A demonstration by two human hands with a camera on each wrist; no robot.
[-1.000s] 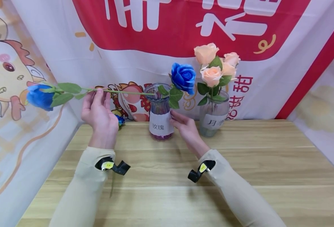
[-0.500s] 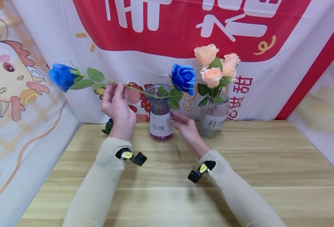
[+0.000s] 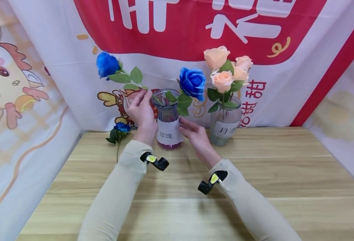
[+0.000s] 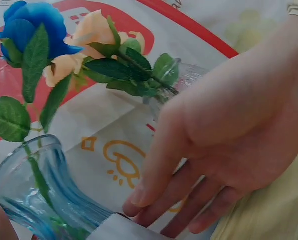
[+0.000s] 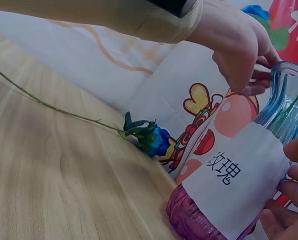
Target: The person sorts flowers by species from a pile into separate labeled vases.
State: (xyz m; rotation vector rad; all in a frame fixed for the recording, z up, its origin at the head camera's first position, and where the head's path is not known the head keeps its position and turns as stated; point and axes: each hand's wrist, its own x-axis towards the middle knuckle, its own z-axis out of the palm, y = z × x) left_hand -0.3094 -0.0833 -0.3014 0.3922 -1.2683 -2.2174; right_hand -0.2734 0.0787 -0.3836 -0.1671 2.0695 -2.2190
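My left hand [image 3: 142, 112] pinches the stem of a blue rose [image 3: 107, 64], just below its leaves. The bloom tilts up to the left, and the stem slants down into the mouth of a ribbed blue-and-purple glass vase [image 3: 168, 114] with a white paper label. Another blue rose [image 3: 192, 83] stands in this vase, leaning right. Against the vase's right side, my right hand [image 3: 198, 139] touches the label with its fingertips; in the left wrist view those fingers [image 4: 161, 202] reach out nearly straight. A third blue rose [image 5: 156, 140] lies on the table, left of the vase.
To the right stands a clear labelled glass vase [image 3: 216, 137] holding several peach roses [image 3: 222, 81]. Behind the wooden table [image 3: 177, 207] hangs a printed red-and-white cloth [image 3: 152, 63], close behind both vases. More printed cloth borders the left side.
My left hand has moved right towards the labelled vase, raising the rose's bloom, so its stem tilts down into the mouth. The rose on the table shows more. My right hand stays put.
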